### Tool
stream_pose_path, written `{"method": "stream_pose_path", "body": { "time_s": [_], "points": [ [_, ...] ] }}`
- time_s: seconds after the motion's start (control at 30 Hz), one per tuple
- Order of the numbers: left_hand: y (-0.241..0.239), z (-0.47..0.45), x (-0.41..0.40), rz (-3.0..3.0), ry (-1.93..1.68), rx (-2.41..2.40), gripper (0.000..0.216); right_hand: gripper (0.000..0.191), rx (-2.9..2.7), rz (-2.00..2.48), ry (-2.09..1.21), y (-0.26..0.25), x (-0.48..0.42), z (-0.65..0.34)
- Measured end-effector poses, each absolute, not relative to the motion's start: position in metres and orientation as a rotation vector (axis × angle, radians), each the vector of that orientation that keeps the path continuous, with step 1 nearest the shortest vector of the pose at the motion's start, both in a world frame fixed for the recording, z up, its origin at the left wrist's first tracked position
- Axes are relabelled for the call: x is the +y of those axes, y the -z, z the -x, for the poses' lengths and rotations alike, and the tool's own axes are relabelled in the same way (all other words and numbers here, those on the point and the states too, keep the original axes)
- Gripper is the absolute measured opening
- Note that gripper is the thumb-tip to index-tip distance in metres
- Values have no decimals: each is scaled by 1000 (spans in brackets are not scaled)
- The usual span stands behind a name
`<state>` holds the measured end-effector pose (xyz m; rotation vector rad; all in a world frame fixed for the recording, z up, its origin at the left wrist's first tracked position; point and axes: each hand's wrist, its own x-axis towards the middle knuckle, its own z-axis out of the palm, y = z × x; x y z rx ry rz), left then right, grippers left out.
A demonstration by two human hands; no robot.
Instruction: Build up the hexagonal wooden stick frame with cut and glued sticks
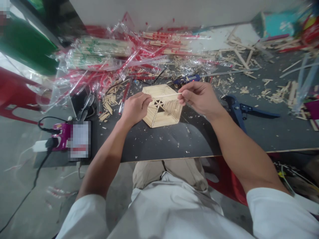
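A hexagonal piece built of thin wooden sticks [165, 119] lies on the dark table, with spokes meeting around a small opening at its middle. Across it, one pale wooden stick [166, 96] is held level between both hands. My left hand [136, 107] is closed at the stick's left end, over the left side of the hexagon. At the right end, my right hand [198, 98] pinches the stick between thumb and fingers. Whether the stick touches the piece beneath, I cannot tell. Behind my right hand lies a blue glue gun [187, 79], partly hidden.
Blue cutters [235, 111] lie right of my right hand. Plastic-wrapped chopstick bundles [102, 49] and torn wrappers fill the back. Cut stick pieces [108, 104] are scattered about. A phone [79, 141], a purple power strip [61, 136] and glasses [87, 104] sit at left, near the table's front edge.
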<state>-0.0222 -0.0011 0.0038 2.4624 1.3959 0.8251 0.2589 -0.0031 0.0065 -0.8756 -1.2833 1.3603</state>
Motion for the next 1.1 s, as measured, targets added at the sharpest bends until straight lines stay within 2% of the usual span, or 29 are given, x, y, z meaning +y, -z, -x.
{"method": "stream_pose_path", "body": {
  "time_s": [0.37, 0.83, 1.1],
  "points": [
    [-3, 21, -2, -2519, -810, 1341, 35, 45, -1345, 941, -1283, -10, -3, -262],
    [-6, 19, -5, -2536, -723, 1289, 37, 36, -1416, 1038, -1074, -7, -1, -260],
    [-7, 21, -4, -2544, -709, 1275, 40, 45, -1430, 1067, -1141, -9, -2, -264]
  ]
}}
